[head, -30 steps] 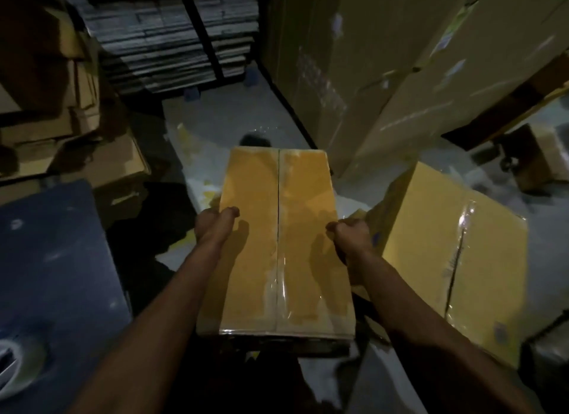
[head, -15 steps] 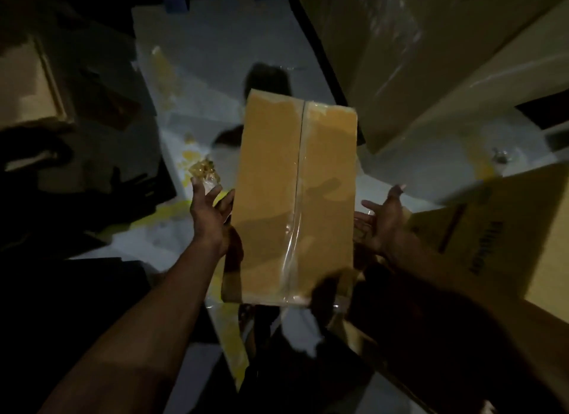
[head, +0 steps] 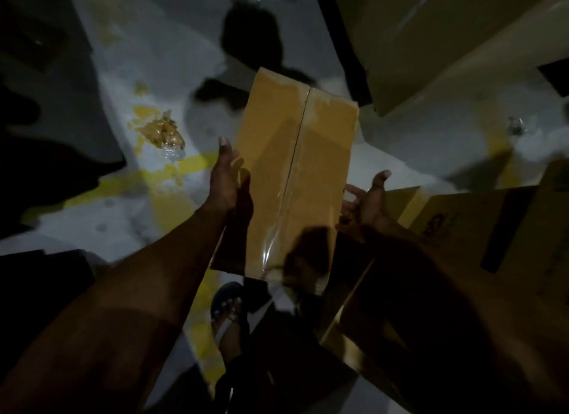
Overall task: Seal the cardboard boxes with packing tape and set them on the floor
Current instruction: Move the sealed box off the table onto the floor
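- The tall tan cardboard box [head: 295,173], its centre seam covered by clear packing tape, sits low between both hands over the pale, yellow-stained floor [head: 154,84]; whether it rests there yet cannot be told.
- The left hand [head: 226,179] lies flat along the box's left side with fingers straight, a wide grip.
- The right hand [head: 368,201] is spread just beside the right side, apparently apart from it.
- Judgement: this is the setting-down step, nearly finished.
- Next likely calls for drawing both hands clear and turning to the larger brown cardboard box [head: 480,229] at the right.
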